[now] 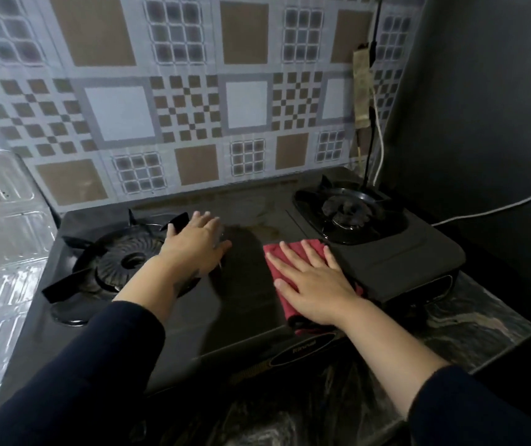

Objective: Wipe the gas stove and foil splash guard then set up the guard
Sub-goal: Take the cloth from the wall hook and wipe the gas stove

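A black two-burner gas stove sits on the counter, with stains on its top toward the back. My right hand lies flat, fingers spread, pressing a red cloth onto the stove's middle, just in front of the right burner. My left hand rests palm down on the stove top at the right edge of the left burner, holding nothing. The shiny embossed foil splash guard stands along the stove's left side.
A patterned tile-print wall runs behind the stove, and a dark wall closes the right side. Black and white cables hang at the back right corner. The marbled countertop shows at the stove's front and right.
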Action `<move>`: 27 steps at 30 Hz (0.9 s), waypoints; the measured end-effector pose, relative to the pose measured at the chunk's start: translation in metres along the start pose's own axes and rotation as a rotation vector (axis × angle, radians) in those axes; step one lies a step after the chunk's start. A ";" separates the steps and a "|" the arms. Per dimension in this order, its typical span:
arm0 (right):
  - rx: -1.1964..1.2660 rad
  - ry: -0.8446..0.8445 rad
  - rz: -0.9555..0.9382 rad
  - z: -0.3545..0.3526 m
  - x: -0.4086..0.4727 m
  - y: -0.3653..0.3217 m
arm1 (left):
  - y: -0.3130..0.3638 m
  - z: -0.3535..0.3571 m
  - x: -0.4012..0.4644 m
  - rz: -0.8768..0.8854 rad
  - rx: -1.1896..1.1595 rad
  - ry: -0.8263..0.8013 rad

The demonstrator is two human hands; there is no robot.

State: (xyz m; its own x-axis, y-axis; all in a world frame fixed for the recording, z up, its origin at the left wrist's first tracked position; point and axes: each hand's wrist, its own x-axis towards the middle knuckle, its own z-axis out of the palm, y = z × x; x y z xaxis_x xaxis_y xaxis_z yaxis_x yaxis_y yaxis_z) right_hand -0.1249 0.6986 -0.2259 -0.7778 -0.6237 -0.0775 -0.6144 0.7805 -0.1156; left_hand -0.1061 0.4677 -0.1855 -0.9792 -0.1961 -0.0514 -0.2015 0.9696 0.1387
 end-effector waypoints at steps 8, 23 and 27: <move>-0.023 0.023 -0.003 0.010 0.074 -0.085 | -0.041 0.016 0.008 -0.128 -0.027 0.015; -0.016 -0.014 -0.105 -0.008 0.250 -0.086 | -0.046 0.029 0.009 -0.122 -0.091 0.135; -0.021 -0.045 -0.133 -0.014 0.271 -0.093 | -0.044 0.026 0.011 -0.132 -0.092 0.127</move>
State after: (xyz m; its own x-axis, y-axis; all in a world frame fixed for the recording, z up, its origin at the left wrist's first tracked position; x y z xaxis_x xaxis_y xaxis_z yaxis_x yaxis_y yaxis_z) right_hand -0.2809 0.4575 -0.2225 -0.6828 -0.7227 -0.1076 -0.7147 0.6912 -0.1073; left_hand -0.1072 0.4266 -0.2176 -0.9381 -0.3429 0.0497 -0.3234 0.9181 0.2289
